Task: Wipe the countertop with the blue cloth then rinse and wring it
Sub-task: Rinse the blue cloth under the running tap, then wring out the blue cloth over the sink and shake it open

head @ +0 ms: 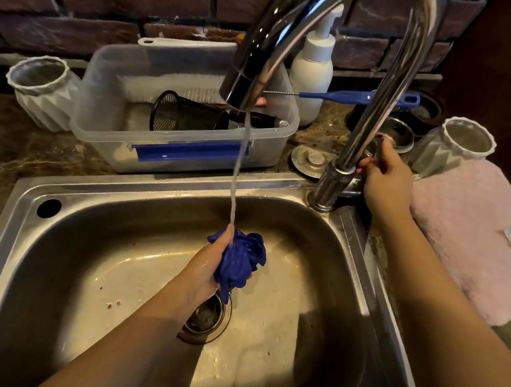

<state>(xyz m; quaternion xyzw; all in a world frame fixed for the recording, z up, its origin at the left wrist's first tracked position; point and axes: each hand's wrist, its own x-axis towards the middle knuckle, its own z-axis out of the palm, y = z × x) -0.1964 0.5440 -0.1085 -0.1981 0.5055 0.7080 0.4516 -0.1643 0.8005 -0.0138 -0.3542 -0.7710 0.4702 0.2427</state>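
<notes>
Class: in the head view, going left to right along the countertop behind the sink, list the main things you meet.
Left grey ribbed cup → clear plastic tub → white pump bottle → right hand on the tap lever → right grey ribbed cup → pink towel.

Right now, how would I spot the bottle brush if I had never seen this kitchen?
Start at the tall chrome faucet behind the sink. Just behind its neck stands a white pump bottle. The bottle brush lies across there: the only thin blue-handled wand with a wire stem.
</notes>
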